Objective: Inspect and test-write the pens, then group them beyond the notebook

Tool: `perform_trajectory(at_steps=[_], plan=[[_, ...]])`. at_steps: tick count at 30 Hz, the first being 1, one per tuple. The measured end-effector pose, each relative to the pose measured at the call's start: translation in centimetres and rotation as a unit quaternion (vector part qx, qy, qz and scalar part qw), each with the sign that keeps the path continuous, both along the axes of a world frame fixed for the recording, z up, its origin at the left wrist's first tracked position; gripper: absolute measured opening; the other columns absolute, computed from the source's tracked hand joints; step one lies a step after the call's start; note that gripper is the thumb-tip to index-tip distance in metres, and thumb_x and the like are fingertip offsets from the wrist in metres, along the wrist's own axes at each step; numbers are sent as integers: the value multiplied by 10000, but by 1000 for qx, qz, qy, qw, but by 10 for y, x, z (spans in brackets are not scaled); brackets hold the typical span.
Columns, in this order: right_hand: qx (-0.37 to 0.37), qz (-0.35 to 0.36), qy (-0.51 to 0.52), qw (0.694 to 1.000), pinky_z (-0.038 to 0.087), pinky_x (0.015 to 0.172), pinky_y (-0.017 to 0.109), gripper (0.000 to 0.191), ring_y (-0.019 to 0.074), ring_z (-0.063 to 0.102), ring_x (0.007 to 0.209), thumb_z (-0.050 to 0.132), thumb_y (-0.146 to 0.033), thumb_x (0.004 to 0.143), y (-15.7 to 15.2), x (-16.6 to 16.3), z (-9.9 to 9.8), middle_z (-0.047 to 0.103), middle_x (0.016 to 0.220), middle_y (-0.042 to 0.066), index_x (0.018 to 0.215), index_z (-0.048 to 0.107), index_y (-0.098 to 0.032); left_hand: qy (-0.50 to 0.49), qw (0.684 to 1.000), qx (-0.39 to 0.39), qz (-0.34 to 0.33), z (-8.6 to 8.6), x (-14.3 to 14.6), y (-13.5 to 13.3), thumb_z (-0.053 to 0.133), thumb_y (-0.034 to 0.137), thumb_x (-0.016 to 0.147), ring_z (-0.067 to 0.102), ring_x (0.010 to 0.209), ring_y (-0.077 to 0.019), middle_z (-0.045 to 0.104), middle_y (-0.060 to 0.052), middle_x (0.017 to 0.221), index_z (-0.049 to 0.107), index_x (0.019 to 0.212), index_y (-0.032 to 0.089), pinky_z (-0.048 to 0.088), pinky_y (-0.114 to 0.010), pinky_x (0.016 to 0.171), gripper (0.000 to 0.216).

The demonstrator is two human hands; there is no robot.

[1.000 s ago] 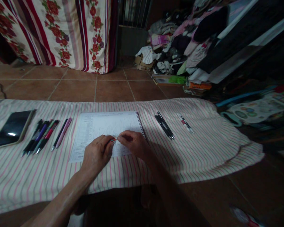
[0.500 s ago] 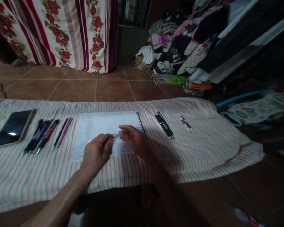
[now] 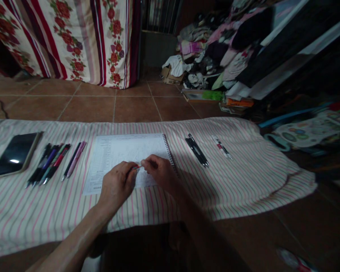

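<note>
Above a spiral notebook (image 3: 130,145) with printed and scribbled pages, both my hands meet at a slim pen (image 3: 137,166) that shows a red part. My left hand (image 3: 116,181) is closed round its body, hiding most of it. With thumb and fingers pinched together, my right hand (image 3: 160,170) grips the pen's whitish end. Left of the notebook lie a pink pen (image 3: 76,159) and a dark pen (image 3: 70,161), side by side. Several black pens (image 3: 197,151) rest to its right, and a white patterned pen (image 3: 221,147) lies farther right.
A striped cloth (image 3: 243,181) covers the low table. At its left are a phone (image 3: 15,154) and a bunch of several pens (image 3: 49,163). Beyond the tiled floor (image 3: 93,105) hang a floral curtain (image 3: 85,41) and a heap of clothes (image 3: 209,53).
My right hand's fingers, more spread before, have come down and closed in a pinch on the pen's end. My left hand has hardly moved.
</note>
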State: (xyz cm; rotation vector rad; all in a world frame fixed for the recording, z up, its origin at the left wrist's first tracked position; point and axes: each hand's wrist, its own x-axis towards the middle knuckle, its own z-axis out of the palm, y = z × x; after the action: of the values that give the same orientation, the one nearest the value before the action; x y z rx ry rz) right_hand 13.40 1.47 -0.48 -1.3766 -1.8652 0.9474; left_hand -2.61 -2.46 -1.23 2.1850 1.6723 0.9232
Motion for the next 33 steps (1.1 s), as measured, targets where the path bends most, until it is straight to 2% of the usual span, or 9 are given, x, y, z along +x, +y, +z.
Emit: perform_trajectory(at_steps=[4, 7, 9, 16, 25, 30, 33], plan=[[13, -7, -23, 1000, 404, 576, 233, 302, 118, 550, 584, 482, -405, 840, -2, -1, 1, 595, 596, -1, 696, 622, -179, 9, 1000, -1, -4, 1, 0, 0, 407, 276, 883, 624, 754, -175, 662, -43, 834, 598, 955, 180, 482, -295, 659, 225], [-17, 5, 73, 997, 449, 649, 237, 227, 123, 599, 686, 531, -379, 810, -1, -1, -4, 648, 732, 11, 852, 646, -188, -22, 999, -30, 17, 1, 0, 1, 423, 288, 869, 631, 734, -167, 673, -37, 836, 607, 954, 194, 483, -285, 643, 223], [-48, 8, 145, 988, 466, 670, 242, 241, 123, 609, 710, 579, -344, 772, 1, -1, -9, 652, 770, 7, 953, 636, -195, -54, 997, -52, 34, 1, 0, 2, 439, 303, 857, 637, 724, -165, 683, -34, 841, 615, 949, 201, 485, -284, 637, 223], [-104, 7, 252, 962, 455, 596, 230, 193, 100, 569, 606, 610, -279, 728, 1, -6, -12, 601, 651, -35, 896, 666, -202, -101, 990, -91, 46, 6, 2, 0, 455, 327, 838, 656, 715, -186, 701, -40, 833, 631, 942, 188, 501, -302, 640, 247], [-127, 6, 248, 960, 427, 582, 218, 173, 80, 538, 581, 630, -288, 712, 2, -3, -8, 605, 634, -35, 847, 670, -187, -112, 989, -91, 41, 4, 3, 0, 463, 334, 847, 650, 725, -172, 699, -45, 832, 624, 951, 191, 498, -295, 645, 239], [-144, -1, 247, 958, 409, 550, 216, 191, 82, 517, 556, 657, -333, 685, 2, -2, -5, 578, 587, -42, 787, 661, -172, -102, 993, -58, 30, 4, 1, 0, 469, 308, 842, 647, 730, -167, 695, -39, 834, 628, 931, 191, 501, -294, 664, 216], [-127, -11, 224, 966, 389, 523, 212, 192, 81, 492, 535, 645, -359, 693, 1, -5, -6, 551, 562, -46, 722, 627, -170, -90, 994, -45, 30, 4, 2, 0, 460, 317, 850, 642, 729, -163, 692, -37, 836, 625, 925, 200, 498, -289, 667, 216]])
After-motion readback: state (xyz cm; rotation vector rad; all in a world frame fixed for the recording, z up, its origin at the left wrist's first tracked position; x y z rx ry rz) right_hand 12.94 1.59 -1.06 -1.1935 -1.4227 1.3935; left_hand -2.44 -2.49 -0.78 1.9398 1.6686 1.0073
